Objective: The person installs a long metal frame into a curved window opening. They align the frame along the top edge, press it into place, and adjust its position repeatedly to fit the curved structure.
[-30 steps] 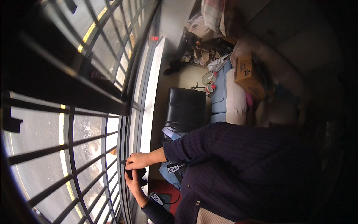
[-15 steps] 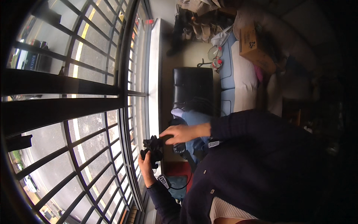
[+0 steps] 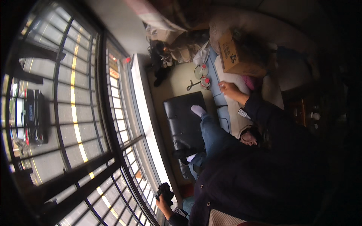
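At the lower middle, beside the white window sill (image 3: 145,147), my left hand (image 3: 163,206) grips a bunched black bundle (image 3: 164,193). The bundle looks like soft, crumpled cloth; its exact kind does not show. My right hand (image 3: 233,93) hangs in the air over the pale sofa cover, near a cardboard box (image 3: 235,56). Its fingers are loosely bent and partly apart, with nothing visible in them. My leg in blue jeans (image 3: 213,133) reaches to a black padded bench (image 3: 183,116), where a foot in a light sock (image 3: 197,110) rests.
A barred window (image 3: 109,150) fills the left side, with a street and a dark car (image 3: 34,116) outside. Glass jars with red tops (image 3: 204,83) stand beyond the bench by the blue sofa edge (image 3: 224,116). Several shoes (image 3: 184,54) line the far wall.
My right hand has left the black bundle and swung right and away, over the sofa. The left hand, still gripping the bundle, sits lower in view. My view has turned, and my socked foot shows further out.
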`<state>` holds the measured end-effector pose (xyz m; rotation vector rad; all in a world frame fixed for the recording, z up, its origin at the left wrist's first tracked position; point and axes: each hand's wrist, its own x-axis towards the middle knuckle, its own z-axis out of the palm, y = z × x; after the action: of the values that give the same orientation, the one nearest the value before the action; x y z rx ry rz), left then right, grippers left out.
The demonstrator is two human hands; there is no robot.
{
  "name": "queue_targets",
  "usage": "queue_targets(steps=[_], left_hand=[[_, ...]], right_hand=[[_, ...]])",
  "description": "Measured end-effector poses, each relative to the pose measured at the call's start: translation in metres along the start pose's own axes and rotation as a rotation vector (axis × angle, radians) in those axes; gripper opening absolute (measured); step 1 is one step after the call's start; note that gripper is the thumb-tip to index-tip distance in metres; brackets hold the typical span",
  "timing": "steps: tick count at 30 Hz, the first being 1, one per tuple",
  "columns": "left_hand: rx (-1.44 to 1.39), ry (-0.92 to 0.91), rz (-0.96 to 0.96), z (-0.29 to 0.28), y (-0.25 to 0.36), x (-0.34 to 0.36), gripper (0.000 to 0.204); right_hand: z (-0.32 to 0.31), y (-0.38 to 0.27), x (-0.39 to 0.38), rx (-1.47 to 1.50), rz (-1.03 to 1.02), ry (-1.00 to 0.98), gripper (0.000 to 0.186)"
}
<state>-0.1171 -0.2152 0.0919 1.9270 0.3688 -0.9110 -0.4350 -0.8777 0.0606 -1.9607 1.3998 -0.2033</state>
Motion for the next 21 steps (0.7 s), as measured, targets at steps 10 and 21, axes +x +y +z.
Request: queue_targets(steps=[10, 21], left_hand=[[0.234, 0.005, -0.185, 0.166, 0.101, 0.0, 0.038], [0.455, 0.184, -0.43, 0.224, 0.09, -0.011, 0.023]], right_hand=[[-0.206, 0.201, 0.269, -0.357, 0.046, 0.517, 0.03], [-0.232, 0.383, 0.44, -0.601, 0.156, 0.146, 0.038]])
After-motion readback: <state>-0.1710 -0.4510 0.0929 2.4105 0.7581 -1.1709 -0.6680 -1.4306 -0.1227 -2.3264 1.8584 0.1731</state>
